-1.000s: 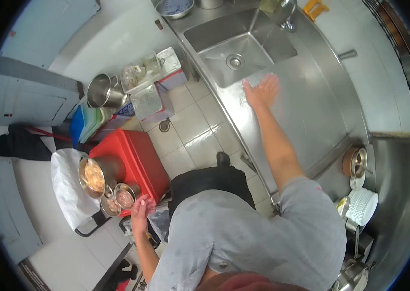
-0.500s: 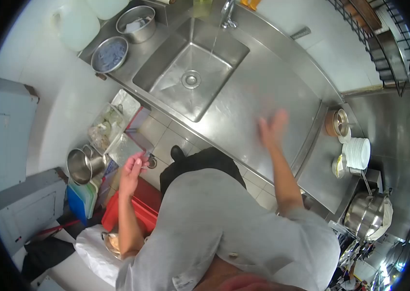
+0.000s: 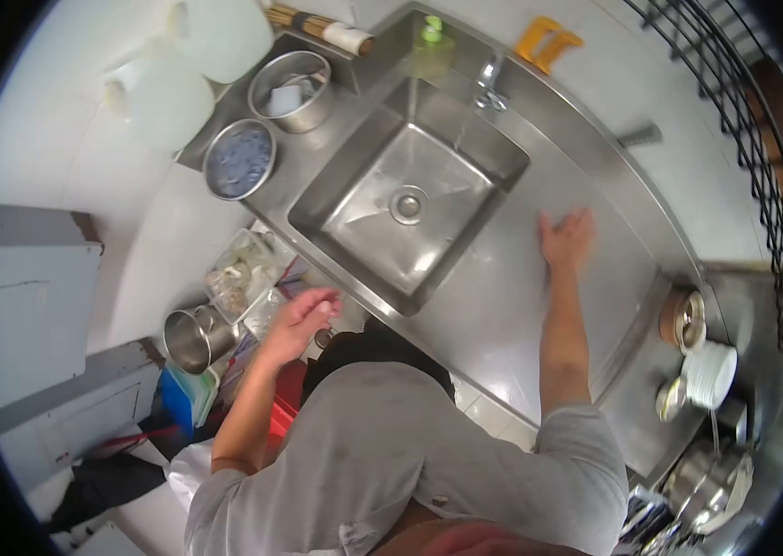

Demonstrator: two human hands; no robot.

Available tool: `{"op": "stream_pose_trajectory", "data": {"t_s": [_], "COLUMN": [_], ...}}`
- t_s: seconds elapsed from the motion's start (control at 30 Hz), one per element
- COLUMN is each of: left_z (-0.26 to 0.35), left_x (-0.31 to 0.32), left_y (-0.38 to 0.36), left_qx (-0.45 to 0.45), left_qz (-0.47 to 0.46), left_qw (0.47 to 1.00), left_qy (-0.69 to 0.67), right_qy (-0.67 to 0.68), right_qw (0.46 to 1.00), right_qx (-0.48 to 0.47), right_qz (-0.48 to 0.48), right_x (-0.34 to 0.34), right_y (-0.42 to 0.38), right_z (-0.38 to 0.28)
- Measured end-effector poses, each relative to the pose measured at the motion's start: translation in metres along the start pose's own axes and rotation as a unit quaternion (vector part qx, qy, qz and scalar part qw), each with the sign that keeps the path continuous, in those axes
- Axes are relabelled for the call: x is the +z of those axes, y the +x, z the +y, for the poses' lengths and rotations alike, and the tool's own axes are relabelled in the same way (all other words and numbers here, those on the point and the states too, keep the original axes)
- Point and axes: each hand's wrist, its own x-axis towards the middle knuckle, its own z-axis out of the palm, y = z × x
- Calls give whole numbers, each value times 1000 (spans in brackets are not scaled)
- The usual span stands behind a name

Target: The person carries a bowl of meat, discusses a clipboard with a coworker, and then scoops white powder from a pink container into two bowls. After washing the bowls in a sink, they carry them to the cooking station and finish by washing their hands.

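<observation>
My right hand [image 3: 569,241] lies over the steel drainboard [image 3: 502,296] to the right of the sink, palm down with its fingers stretched out and nothing in it. Loosely curled, my left hand [image 3: 300,324] hangs in the air just short of the counter's front edge, its fingers apart from the thumb and no object showing in it. Between and beyond the hands is the steel sink [image 3: 363,241], with a round drain [image 3: 408,206] in its floor. A thin stream of water falls into it from the tap [image 3: 488,88].
Left of the sink stand a steel bowl [image 3: 239,159] of bluish pieces and a deeper steel pot [image 3: 289,91]. A soap bottle [image 3: 432,51] and an orange-yellow handle-like item [image 3: 549,44] are at the back. Stacked white plates [image 3: 711,373] stand right; a wire rack [image 3: 734,120] hangs above.
The view has shifted, bringing the soap bottle into sight. My right hand, blurred before, is clearer over the drainboard. My left hand has come forward, nearer the counter edge.
</observation>
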Motion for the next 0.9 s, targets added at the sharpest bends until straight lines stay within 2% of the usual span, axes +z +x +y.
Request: {"op": "stream_pose_trajectory", "data": {"t_s": [0.03, 0.1, 0.17, 0.23, 0.27, 0.3, 0.33, 0.4, 0.47, 0.57, 0.63, 0.7, 0.73, 0.77, 0.8, 0.83, 0.87, 0.9], "left_z": [5, 18, 24, 21, 21, 19, 14, 11, 21, 23, 18, 15, 13, 19, 24, 23, 22, 22], "left_x": [5, 17, 15, 10, 8, 3, -2, -6, -6, 2, 5, 11, 15, 14, 17, 23, 29, 36], "left_y": [9, 23, 28, 42, 52, 60, 66, 91, 120, 174, 217, 259, 277, 291, 301, 315, 334, 349], "left_qx": [4, 11, 15, 22, 28, 30, 27, 37, 26, 47, 53, 36, 17, 3, -13, -41, -64, -83], "left_qz": [-10, -20, -24, -35, -35, -32, -27, -32, -61, -99, -120, -126, -120, -106, -100, -100, -104, -112], "left_qw": [1000, 1000, 999, 999, 999, 999, 999, 998, 997, 991, 990, 989, 987, 991, 993, 989, 983, 976], "left_qy": [5, 17, 18, -1, -8, -16, -24, -31, -46, -70, -58, -75, -103, -80, -59, -98, -134, -167], "right_qy": [-33, 47, 202, 368, 442, 575, 688, 778, 769, 732, 763, 744, 746, 672, 577, 468, 347, 352], "right_qw": [998, 973, 922, 914, 892, 814, 708, 582, 579, 628, 595, 615, 636, 732, 810, 872, 915, 918], "right_qx": [-42, -223, -312, -161, -84, 2, 91, 184, 208, 87, 77, 118, 56, -27, -86, -142, -195, -131], "right_qz": [-42, -42, -110, -64, -39, -82, -127, -153, -175, -250, -240, -233, -190, -110, -55, 6, 74, 125], "right_x": [-1, -28, -10, -7, -6, 2, 12, -13, -39, 10, 11, 3, 10, 6, -3, -23, -40, -41], "right_y": [23, 31, 33, 53, 68, 96, 123, 157, 173, 226, 221, 224, 227, 217, 203, 180, 158, 134], "right_z": [-44, -129, -176, -187, -190, -182, -166, -156, -164, -151, -167, -170, -170, -173, -175, -182, -193, -205]}}
